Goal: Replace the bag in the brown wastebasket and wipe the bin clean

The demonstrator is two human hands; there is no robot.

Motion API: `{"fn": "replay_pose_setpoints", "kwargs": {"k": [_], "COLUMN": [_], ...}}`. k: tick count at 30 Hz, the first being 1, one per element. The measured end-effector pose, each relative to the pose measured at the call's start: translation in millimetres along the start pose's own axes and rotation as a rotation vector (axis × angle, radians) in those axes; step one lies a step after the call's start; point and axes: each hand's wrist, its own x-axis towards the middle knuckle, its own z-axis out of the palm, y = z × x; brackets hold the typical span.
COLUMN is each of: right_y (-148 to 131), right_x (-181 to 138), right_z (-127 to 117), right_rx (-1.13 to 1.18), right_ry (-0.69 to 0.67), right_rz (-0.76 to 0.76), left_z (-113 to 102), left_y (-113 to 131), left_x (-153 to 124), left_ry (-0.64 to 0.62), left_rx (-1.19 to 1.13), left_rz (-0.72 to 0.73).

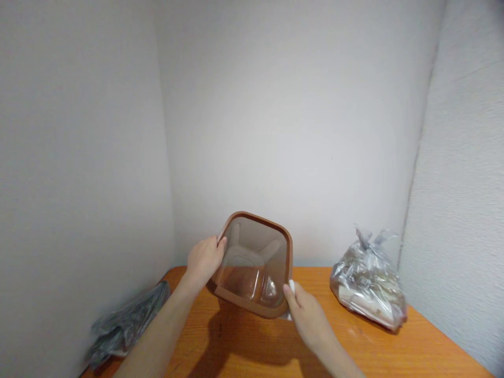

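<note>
1. A container (255, 265) of see-through brown-tinted plastic is seen, smooth and faintly glossy, edged with an opaque brown plastic rim.
2. The table (394, 352) is shown as orange-brown wood with a fine visible grain and a soft, low sheen.
3. A bag (368, 281) of thin clear plastic film is seen, crinkled and shiny.
4. A second bag (126, 323) of dark plastic film is seen, wrinkled and glossy.
5. The walls (275, 115) are finished in matt white; the right one looks lightly textured.
</note>
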Motion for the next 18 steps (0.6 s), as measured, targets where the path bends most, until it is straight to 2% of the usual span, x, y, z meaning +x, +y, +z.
{"fn": "replay_pose_setpoints", "kwargs": {"k": [4,7,11,14,18], "right_y": [-9.0,-14.6,-15.5,-13.8,-15.6], "right_x": [34.3,51.6,60.1,60.1,53.8], "right_z": [-44.5,-66.1,-73.7,-73.1,-70.1], "right_rx": [-0.044,-0.087,-0.194,-0.31,-0.443], "right_ry": [0.021,0.019,0.033,0.1,0.272], "right_rz": [-0.002,-0.01,-0.031,-0.041,-0.065], "left_z": [3.9,15.8,32.9,38.1,35.1], "left_y": [-9.7,-9.6,-6.4,-5.4,-4.6], "left_x": [14.6,16.6,15.3,17.2,15.8], "left_ry": [-0.134,-0.25,-0.348,-0.339,-0.281], "left_rx": [-0.219,-0.336,-0.386,-0.362,-0.33], "left_rz": [-0.003,-0.039,-0.09,-0.104,-0.08]}}
